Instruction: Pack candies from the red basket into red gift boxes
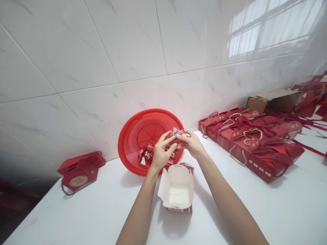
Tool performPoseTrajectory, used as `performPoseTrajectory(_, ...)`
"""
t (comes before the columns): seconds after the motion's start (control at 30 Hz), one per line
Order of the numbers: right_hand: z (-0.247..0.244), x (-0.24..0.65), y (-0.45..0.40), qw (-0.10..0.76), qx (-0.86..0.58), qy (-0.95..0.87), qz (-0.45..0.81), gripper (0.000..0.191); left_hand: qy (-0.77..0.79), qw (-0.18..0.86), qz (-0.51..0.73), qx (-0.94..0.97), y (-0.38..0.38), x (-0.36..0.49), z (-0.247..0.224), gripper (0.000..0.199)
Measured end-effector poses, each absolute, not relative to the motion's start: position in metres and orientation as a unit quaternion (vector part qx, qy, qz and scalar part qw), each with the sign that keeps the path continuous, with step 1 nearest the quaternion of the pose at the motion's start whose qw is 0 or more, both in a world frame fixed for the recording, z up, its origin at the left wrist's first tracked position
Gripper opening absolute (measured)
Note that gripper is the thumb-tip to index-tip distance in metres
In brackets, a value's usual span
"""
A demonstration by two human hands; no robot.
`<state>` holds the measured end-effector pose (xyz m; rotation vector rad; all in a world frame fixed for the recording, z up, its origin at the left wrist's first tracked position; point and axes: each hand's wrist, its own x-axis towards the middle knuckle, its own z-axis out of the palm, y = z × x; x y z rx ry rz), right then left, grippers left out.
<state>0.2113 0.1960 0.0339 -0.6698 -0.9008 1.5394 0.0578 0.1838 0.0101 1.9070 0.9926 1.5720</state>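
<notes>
Both hands meet over the right side of a red mesh basket (133, 129), which leans against the wall. My left hand (163, 151) and my right hand (191, 144) are closed on a red wrapped packet (176, 132) with dark lettering, held between their fingers. Lower in the basket lie several red and dark wrapped candies (146, 154). Below my hands, between the forearms, a small box (178, 189) stands with its flaps up, showing a bare white inside.
A red hexagonal box (80, 175) with a cord lies at the left by the wall. Rows of red gift boxes (247, 143) with rope handles fill the right, with a cardboard box (258, 103) behind them. The tiled wall (143, 92) bounds the white table (102, 211).
</notes>
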Motion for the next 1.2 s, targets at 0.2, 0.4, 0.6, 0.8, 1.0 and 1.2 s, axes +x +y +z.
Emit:
performPoseTrajectory(0.2, 0.042, 0.228, 0.203, 0.654, -0.31, -0.328, 0.607, 0.029, 0.371, 0.374, 0.531, 0.664, 0.186, 0.055, 0.003, 0.037)
performPoseTrajectory(0.4, 0.05, 0.25, 0.203, 0.684, -0.314, -0.314, 0.579, 0.026, 0.427, 0.418, 0.141, 0.789, 0.199, 0.064, -0.005, 0.055)
performPoseTrajectory(0.6, 0.049, 0.255, 0.204, 0.693, -0.309, -0.328, 0.563, 0.029, 0.393, 0.244, -0.12, 0.878, 0.224, 0.09, -0.014, 0.082)
performPoseTrajectory(0.8, 0.047, 0.257, 0.206, 0.693, -0.316, -0.347, 0.548, 0.032, 0.386, 0.22, -0.135, 0.886, 0.212, 0.096, -0.028, 0.056)
performPoseTrajectory(1.0, 0.047, 0.258, 0.206, 0.693, -0.317, -0.348, 0.545, 0.032, 0.378, 0.242, -0.122, 0.885, 0.198, 0.092, -0.032, 0.049)
performPoseTrajectory(1.2, 0.048, 0.259, 0.205, 0.694, -0.319, -0.356, 0.54, 0.032, 0.415, 0.252, 0.07, 0.871, 0.191, 0.057, 0.023, 0.043)
